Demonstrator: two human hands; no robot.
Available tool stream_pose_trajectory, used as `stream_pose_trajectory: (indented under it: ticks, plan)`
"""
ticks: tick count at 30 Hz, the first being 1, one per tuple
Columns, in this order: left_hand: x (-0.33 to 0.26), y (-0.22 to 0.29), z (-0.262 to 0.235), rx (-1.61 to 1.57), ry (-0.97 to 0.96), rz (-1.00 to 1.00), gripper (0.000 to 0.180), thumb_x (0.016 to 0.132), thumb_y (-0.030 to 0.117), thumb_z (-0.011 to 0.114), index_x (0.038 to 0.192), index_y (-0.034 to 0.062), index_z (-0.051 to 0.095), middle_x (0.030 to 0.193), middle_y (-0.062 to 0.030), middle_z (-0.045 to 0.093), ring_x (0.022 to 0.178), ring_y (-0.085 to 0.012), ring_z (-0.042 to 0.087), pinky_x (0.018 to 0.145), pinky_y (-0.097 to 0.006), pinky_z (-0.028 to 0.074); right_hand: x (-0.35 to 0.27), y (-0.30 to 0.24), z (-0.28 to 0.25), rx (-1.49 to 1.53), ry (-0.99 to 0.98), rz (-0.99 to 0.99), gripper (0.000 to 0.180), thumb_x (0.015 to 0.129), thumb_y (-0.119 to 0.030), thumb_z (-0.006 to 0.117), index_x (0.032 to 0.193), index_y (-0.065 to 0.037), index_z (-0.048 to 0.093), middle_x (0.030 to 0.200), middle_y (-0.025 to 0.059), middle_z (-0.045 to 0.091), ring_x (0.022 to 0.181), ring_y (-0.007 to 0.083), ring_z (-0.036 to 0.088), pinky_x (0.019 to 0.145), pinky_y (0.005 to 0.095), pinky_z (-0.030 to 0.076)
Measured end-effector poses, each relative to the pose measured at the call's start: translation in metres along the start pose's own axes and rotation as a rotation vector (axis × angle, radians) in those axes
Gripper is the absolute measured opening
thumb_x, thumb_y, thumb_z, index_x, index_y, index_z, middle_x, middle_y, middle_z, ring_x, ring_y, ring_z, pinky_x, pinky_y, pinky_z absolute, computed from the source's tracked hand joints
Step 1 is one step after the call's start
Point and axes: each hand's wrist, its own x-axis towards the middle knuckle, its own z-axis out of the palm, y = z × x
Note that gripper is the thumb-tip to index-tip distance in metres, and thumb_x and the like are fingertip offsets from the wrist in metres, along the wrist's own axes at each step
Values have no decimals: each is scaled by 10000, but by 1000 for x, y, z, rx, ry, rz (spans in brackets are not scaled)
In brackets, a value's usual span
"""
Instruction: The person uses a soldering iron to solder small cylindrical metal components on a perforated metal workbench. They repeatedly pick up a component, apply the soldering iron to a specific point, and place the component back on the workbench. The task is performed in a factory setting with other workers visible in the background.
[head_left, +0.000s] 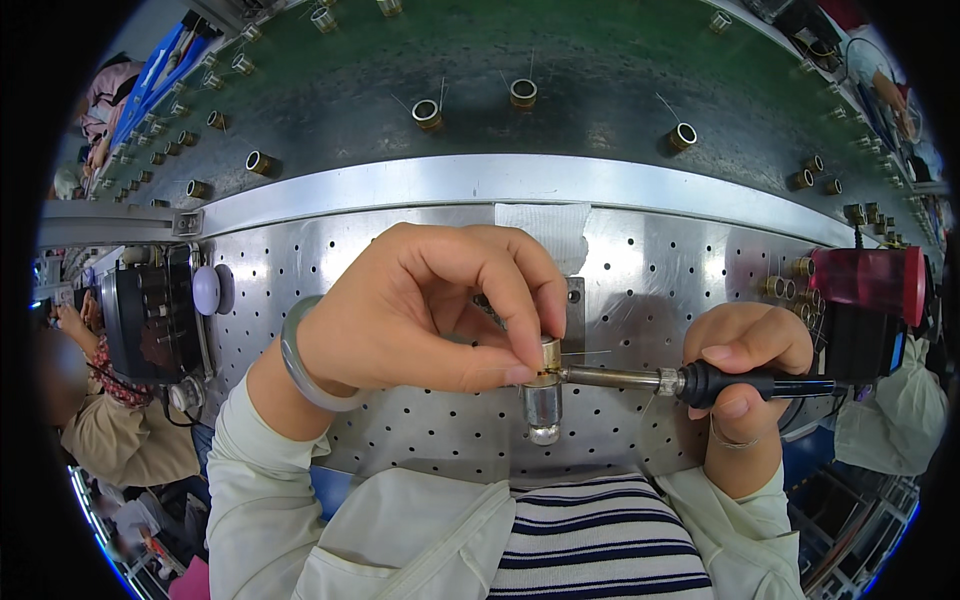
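Note:
My right hand (748, 362) is closed around the black handle of a soldering iron (615, 377). The iron's metal shaft points left, and its tip meets a small brass-coloured metal cylinder (551, 354). That cylinder sits on top of a shiny silver post (543, 408) with a rounded lower end. My left hand (450, 310) pinches at the cylinder's left side with thumb and index finger. A fine wire sticks out to the right of the cylinder. Just what lies between the left fingertips is partly hidden.
A perforated metal plate (400, 440) lies under my hands, with a white pad (545, 235) on it. Beyond a metal rail (420, 180), a dark green belt carries several small cylinders (427, 114) with wires. A red-and-black device (868, 285) stands right. Other people are at both sides.

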Motion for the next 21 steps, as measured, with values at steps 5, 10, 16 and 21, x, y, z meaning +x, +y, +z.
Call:
stream_pose_trajectory:
  ticks: [5,10,16,21]
  plan:
    - [-1,-2,-2,19,-16,45,130,652,-54,730,750,17,685,958,-188,577,812,-213,590,774,-291,479,0,0,-2,4,-7,-12,269,641,13,757,861,51,607,683,134,617,543,182,570,508,251,442]
    - [-1,-5,-5,3,-30,68,136,645,-54,738,747,21,687,959,-191,577,814,-215,591,770,-293,481,1,0,-2,-16,-40,-27,278,638,15,763,862,52,603,684,140,617,542,183,572,503,250,440]
    - [0,-4,-5,-21,-42,56,143,666,-58,721,798,-10,691,957,-197,587,818,-212,594,760,-274,482,2,0,-2,-39,-60,-52,276,643,25,755,873,59,605,681,147,616,525,185,573,489,246,433]
    - [1,4,-4,-100,-28,-135,250,713,-85,669,963,-86,662,995,-231,602,881,-238,613,772,-265,499,5,0,-5,-54,-107,-88,290,647,31,749,899,73,612,680,154,616,515,189,574,483,245,432]
